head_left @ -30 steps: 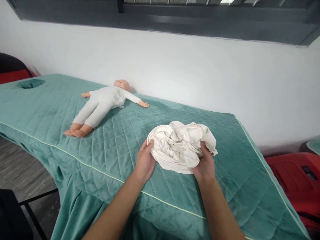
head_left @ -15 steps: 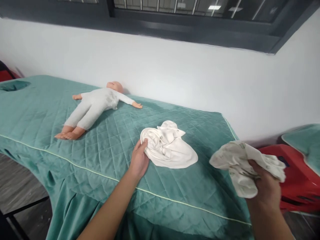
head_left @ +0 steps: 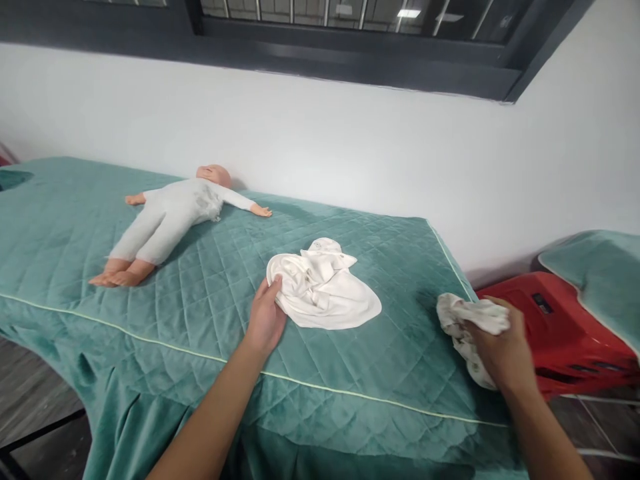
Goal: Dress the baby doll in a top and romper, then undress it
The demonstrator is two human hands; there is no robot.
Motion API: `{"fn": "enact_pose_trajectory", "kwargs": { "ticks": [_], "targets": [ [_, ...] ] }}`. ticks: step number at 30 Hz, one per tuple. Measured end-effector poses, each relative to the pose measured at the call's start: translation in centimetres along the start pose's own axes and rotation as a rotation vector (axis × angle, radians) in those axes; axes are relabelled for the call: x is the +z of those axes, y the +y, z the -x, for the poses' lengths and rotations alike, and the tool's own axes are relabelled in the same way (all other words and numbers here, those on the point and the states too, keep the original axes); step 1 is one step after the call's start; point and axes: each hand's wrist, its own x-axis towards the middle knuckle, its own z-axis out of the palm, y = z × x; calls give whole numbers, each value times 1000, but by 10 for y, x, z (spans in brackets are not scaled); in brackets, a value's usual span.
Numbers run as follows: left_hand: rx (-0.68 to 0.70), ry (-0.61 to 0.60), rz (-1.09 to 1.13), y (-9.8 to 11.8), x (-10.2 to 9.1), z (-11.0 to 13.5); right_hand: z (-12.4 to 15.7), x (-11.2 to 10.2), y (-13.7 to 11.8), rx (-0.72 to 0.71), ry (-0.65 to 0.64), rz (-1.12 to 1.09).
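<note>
Left hand (head_left: 267,317) pinches left edge of white cloth (head_left: 327,297), mid bed (head_left: 350,367) | right hand (head_left: 500,343) clutches bunched cloth (head_left: 470,311), right end | both look light, soft, limp: hem or gathered folds should hold best

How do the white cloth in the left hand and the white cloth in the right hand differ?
The left cloth lies partly spread on the green cover; the right cloth is crumpled into a bundle. The left hand holds the left cloth at one edge, while the right hand wraps over the right cloth, hiding part of it. Both are whitish, creased fabric.
</note>
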Motion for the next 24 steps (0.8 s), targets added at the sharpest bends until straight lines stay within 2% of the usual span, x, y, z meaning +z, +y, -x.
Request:
{"fn": "enact_pose_trajectory", "kwargs": {
  "ticks": [2,3,7,13,16,19,24],
  "targets": [
    [6,0,1,0,0,0,1,8,9,-115,-76,299],
    [7,1,0,0,0,0,2,11,12,-130,-103,364],
    [6,4,-9,0,1,1,3,11,18,-114,-136,438],
    [11,-4,-5,0,1,0,-2,6,35,-141,-180,344],
    [10,-4,-3,0,0,0,-4,5,40,-104,-167,332],
    [3,-4,1,0,-1,-1,-5,4,30,-87,-148,285],
    [-6,-1,1,-1,-1,-1,-4,0,2,-99,-215,154]
  ]
}}
